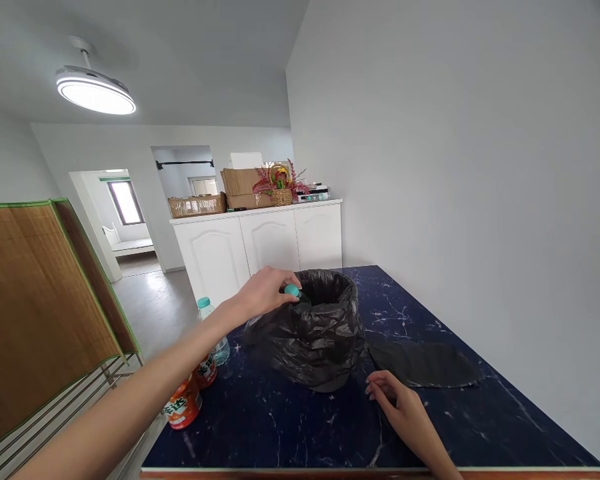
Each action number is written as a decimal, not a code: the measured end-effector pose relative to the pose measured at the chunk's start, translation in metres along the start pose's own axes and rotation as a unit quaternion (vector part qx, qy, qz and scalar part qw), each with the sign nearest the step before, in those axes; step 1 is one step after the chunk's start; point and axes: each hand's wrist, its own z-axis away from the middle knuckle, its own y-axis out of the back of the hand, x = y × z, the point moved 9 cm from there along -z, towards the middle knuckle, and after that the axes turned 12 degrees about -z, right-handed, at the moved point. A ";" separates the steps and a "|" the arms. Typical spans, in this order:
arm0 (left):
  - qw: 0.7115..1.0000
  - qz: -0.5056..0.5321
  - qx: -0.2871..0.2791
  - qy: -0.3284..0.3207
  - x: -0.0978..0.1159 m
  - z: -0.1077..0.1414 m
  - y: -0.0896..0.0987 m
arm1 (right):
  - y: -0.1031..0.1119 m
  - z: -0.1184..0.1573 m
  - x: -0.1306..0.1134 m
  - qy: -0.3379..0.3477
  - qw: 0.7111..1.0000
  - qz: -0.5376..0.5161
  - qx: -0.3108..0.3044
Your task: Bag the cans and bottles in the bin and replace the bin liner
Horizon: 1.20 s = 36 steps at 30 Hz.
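A teal bottle cap (pixel 293 290) sits between the thumb and fingers of my left hand (pixel 270 290), at the left rim of a bin lined with a black plastic bag (pixel 325 340). Whether a bottle hangs below the cap is hidden by the bag. My right hand (pixel 397 403) rests over the table to the right of the bin, fingers loosely curled and holding nothing I can see. Just beyond it lies a flat black piece of plastic or cloth (pixel 430 363). Left of the bin stands a clear bottle with a teal cap (pixel 221 350), partly behind my left forearm.
Two orange-red cups or tubs (pixel 184 407) stand near the left edge of the dark blue marbled table (pixel 300 433). A white wall (pixel 455 167) runs along the right side. Behind is a white cabinet (pixel 270 243) bearing cardboard boxes (pixel 245 187) and a flower basket (pixel 281 197).
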 end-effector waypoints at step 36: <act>0.914 -0.027 0.388 0.112 -0.057 0.076 0.118 | 0.002 -0.001 0.016 -0.018 1.000 0.001 -0.008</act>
